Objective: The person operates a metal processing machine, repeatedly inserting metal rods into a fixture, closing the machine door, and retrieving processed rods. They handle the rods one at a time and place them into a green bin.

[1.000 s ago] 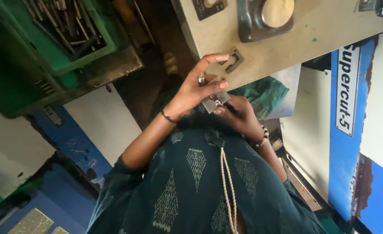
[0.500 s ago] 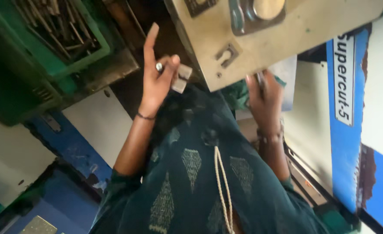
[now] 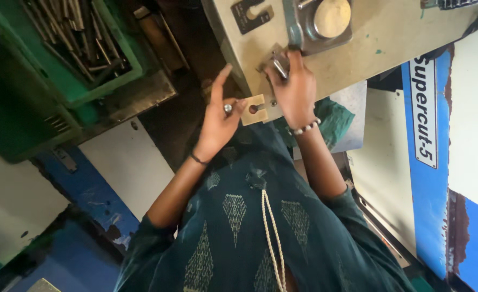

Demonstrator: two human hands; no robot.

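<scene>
My left hand [image 3: 219, 118], with a ring on one finger, pinches a small beige metal plate [image 3: 255, 109] that has a keyhole slot. It holds the plate just below the near edge of the beige machine table [image 3: 379, 38]. My right hand [image 3: 294, 86], with a bead bracelet at the wrist, rests on that table edge. Its fingertips press a small grey metal piece [image 3: 278, 66] against the table, right under a grey fixture with a round disc [image 3: 325, 19]. My dark green patterned dress fills the lower part of the view.
A green tray [image 3: 112, 81] full of metal rods stands at the upper left. Another slotted plate [image 3: 249, 10] lies on the table top. A teal cloth [image 3: 337, 120] hangs below the table. A blue and white panel [image 3: 439, 162] runs down the right side.
My right hand has moved up from below the table onto its edge by the fixture. My left hand has lowered its raised fingers and shifted right with the slotted plate.
</scene>
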